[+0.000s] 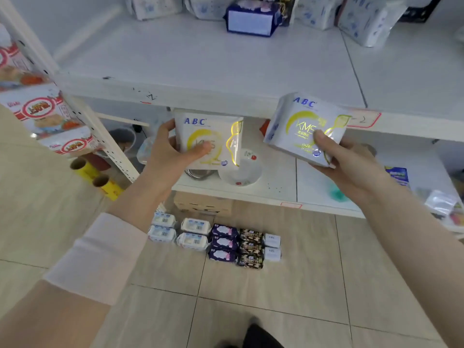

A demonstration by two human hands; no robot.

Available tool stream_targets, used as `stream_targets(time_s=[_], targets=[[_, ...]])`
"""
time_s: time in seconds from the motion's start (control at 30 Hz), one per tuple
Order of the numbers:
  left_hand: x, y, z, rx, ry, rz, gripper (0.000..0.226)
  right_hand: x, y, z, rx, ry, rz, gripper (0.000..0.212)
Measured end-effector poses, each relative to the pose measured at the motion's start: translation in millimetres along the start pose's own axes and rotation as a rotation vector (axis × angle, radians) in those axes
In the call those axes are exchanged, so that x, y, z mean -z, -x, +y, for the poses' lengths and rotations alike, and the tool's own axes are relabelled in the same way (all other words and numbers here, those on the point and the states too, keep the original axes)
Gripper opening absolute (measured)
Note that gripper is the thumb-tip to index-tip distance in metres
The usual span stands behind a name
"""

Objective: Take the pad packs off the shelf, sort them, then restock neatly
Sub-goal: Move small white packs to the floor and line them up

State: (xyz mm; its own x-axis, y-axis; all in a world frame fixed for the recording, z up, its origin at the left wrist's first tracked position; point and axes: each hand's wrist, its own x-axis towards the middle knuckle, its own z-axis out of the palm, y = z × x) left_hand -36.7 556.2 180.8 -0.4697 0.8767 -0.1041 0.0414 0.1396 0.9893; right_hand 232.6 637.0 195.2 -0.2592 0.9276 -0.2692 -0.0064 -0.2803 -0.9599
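ABC pad pack (213, 139) with yellow print sits in the left hand (168, 153), thumb curled across its face, just below the upper shelf's (226, 71) front edge. A second ABC pack (298, 119), tilted, is gripped by the right hand (349, 167) at that edge. More packs (364, 23) stand along the shelf's back; sorted rows (221, 241) lie on the floor (276, 310).

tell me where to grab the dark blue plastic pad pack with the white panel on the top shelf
Likely thumb on top, fingers beneath, coming straight from the front: the dark blue plastic pad pack sits far back on the white top shelf, white panel facing out, bare shelf ahead, other packs close at both sides.
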Motion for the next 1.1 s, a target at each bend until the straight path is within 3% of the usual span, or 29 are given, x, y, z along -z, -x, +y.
stream_targets(time_s=[0.1,0.23,0.4,0.47,0.57,0.6,0.77,1.1], targets=[[-11.7,20.7,-27.1,0.054,-0.024,-0.07,0.066,18.4,17.8,36.3,-0.061,0.024,0.025,0.08],[-28.6,48.3,-55.7,0.084,-0.072,-0.134,0.045,43.1,39.4,75.6,-0.119,-0.015,0.034,0.077],[-55.7,74.4,-77.8,0.145,-0.132,-0.19,0.044,80.3,54.1,106.2,-0.187,-0.073,0.044,0.095],[-71.6,85.1,-88.4,0.177,-0.135,-0.201,0.042,96.3,53.3,117.0,-0.214,-0.069,0.039,0.08],[-103.3,103.0,-107.4,0.236,-0.159,-0.209,0.057,124.6,50.8,133.9,-0.222,-0.062,0.029,0.031],[-115.6,109.6,-114.4,0.255,-0.15,-0.204,0.06,136.1,49.7,139.6,-0.219,-0.049,0.029,0.024],[-175.9,139.6,-145.7,0.311,-0.135,-0.236,0.048,196.9,52.9,154.3,-0.23,-0.019,0.067,0.034],[-230.0,173.1,-196.1,0.445,-0.101,-0.354,0.059,243.2,54.8,200.7,-0.314,-0.019,0.03,0.007]])
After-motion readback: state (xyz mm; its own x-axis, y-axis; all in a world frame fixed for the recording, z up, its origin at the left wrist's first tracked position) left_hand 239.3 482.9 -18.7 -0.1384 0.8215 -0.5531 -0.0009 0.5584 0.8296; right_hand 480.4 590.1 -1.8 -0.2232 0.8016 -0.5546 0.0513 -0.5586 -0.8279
